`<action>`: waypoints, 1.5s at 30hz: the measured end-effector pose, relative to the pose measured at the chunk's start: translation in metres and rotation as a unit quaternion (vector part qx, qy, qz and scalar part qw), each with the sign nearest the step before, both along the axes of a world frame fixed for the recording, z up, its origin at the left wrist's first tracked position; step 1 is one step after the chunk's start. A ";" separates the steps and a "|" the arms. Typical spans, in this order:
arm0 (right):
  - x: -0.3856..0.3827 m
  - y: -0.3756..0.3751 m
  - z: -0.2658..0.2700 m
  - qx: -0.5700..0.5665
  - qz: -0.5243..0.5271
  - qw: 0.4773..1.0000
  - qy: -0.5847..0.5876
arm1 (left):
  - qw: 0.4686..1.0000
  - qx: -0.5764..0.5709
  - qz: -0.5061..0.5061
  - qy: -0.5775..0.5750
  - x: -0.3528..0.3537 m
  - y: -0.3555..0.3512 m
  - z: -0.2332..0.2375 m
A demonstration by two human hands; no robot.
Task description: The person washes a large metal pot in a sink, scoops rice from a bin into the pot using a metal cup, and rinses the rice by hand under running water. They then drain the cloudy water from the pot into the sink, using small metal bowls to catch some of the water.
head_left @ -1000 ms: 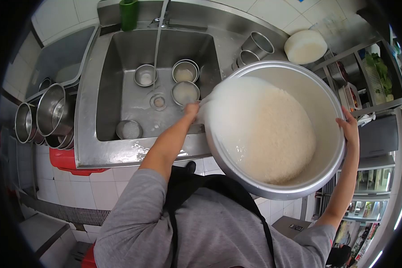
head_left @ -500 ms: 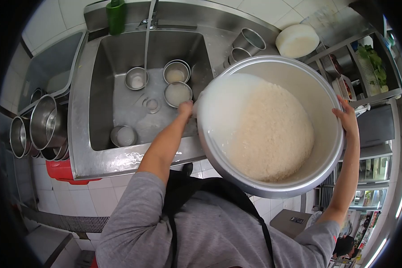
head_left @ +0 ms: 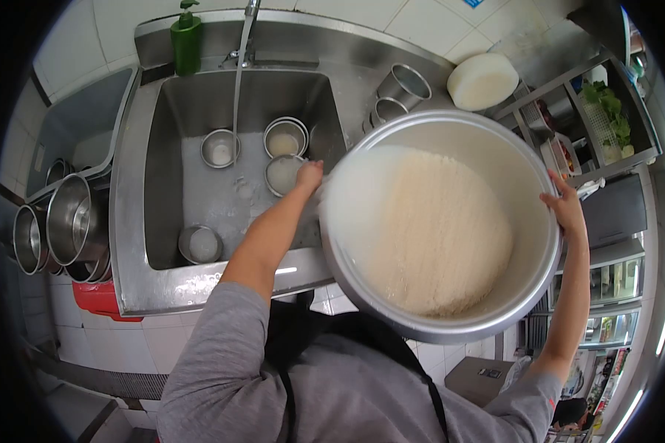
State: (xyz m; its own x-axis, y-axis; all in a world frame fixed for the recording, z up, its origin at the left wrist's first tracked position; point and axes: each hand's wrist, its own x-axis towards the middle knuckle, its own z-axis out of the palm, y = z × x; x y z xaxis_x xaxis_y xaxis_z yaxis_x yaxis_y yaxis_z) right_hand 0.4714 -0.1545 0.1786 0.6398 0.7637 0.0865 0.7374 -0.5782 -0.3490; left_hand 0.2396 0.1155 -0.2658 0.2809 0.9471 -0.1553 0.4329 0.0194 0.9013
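Note:
I hold a large metal pot (head_left: 528, 177) tilted toward the steel sink (head_left: 185, 111). It is full of white rice (head_left: 436, 229) and cloudy water pooled at its lower left side. My left hand (head_left: 309, 175) grips the pot's left rim over the sink. My right hand (head_left: 565, 208) holds the right rim. Water runs from the tap (head_left: 250, 15) into the basin.
Several small steel bowls (head_left: 284, 138) sit in the sink basin. Stacked steel pots (head_left: 70, 218) stand at the left. A green soap bottle (head_left: 186, 40) stands behind the sink. Metal cups (head_left: 403, 85) and a white round container (head_left: 484, 80) sit on the counter; shelves are at the right.
The pot has tipped a little further toward the sink and the milky water has gathered at its left rim. Both hands keep their grip.

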 end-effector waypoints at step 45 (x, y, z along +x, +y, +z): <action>0.000 0.047 0.018 -0.111 0.077 0.988 -0.070 | 0.806 -0.337 0.341 -0.347 -0.120 -0.071 0.035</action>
State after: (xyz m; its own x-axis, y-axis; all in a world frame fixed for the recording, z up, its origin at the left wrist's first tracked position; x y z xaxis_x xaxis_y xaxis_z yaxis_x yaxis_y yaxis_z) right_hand 0.4717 -0.1075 0.1968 0.5089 0.8607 -0.0142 0.8542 -0.5070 -0.1155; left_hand 0.1200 0.0443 -0.2303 -0.0298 0.6845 -0.7284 -0.4892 0.6255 0.6078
